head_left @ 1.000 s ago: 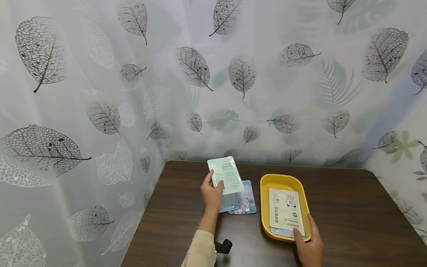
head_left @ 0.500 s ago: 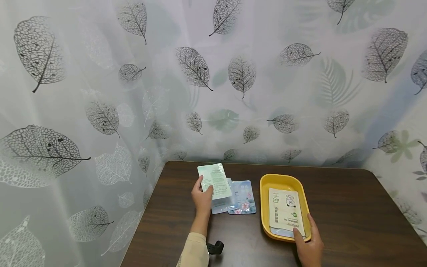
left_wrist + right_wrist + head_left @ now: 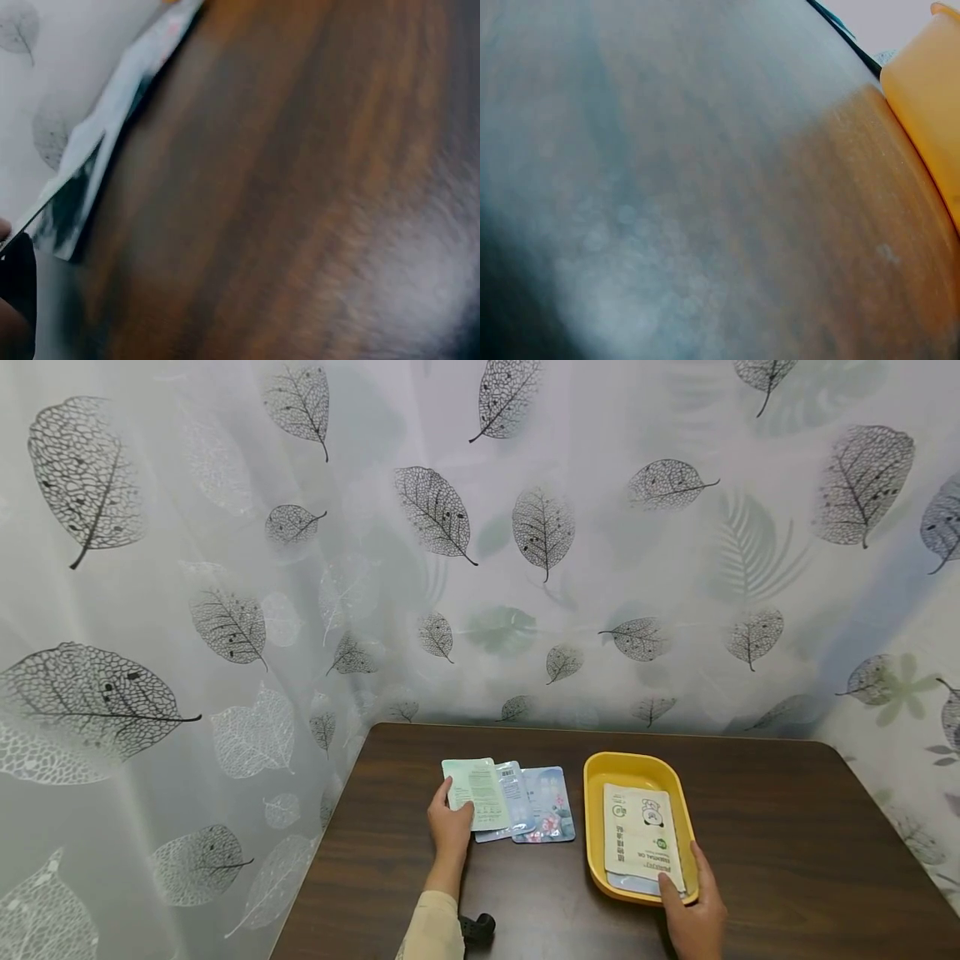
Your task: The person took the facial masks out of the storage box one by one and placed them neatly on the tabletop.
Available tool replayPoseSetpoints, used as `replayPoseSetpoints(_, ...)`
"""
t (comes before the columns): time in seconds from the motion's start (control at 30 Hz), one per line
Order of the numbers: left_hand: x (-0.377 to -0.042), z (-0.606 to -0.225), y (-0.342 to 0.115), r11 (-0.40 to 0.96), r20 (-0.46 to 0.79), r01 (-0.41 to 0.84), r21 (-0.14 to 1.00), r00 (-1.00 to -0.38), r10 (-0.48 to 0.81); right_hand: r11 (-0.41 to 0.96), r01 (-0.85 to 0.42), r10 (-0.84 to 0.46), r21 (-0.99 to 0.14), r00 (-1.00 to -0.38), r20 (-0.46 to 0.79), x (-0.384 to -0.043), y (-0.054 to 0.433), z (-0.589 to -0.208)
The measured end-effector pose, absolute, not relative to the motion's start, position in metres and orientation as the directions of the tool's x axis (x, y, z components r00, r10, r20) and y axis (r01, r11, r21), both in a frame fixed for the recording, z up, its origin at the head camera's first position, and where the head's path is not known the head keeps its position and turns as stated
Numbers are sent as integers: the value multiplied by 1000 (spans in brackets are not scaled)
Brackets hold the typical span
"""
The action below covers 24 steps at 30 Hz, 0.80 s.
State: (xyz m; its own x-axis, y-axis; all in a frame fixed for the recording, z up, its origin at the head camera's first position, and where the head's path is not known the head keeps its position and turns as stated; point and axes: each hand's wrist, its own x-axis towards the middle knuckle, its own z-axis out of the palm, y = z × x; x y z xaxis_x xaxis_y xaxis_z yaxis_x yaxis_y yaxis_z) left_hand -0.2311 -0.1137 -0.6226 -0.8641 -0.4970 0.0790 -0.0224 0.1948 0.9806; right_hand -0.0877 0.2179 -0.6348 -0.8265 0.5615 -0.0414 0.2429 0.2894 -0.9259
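Observation:
My left hand [image 3: 451, 827] pinches the left edge of a pale green sachet [image 3: 483, 793], thumb on top. The sachet overlaps a light blue sachet [image 3: 517, 793], which in turn lies partly over a blue one with pink flowers [image 3: 551, 806]. In the left wrist view the held sachet's edge [image 3: 64, 184] slants up from the table. My right hand [image 3: 696, 910] grips the near right corner of a yellow tray [image 3: 594, 827], thumb over the rim. Inside the tray lies a cream packet [image 3: 641, 835] with a panda drawing, on top of a bluish packet [image 3: 633, 883].
The dark wooden table [image 3: 787, 827] reaches back to a leaf-printed curtain [image 3: 480, 568]. A black wrist camera mount [image 3: 477, 928] sits by my left sleeve [image 3: 435, 927]. In the right wrist view, the tray's outer wall [image 3: 930, 105] stands at the upper right.
My left hand has moved left and nearer, lowering the green sachet onto the left part of the light blue one. The right hand and the yellow tray have stayed put.

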Motion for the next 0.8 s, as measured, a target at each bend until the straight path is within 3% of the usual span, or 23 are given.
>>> replayPoseSetpoints(0.23,-228,-638,-118,397,141,-73,915,-863,-485,289,262,563,-921,-824,-57,-87,218,-634)
replayPoseSetpoints(0.8,-222,-658,-117,489,341,102,866,-837,-428,293,237,572,-926,-820,-29,-87,218,-635)
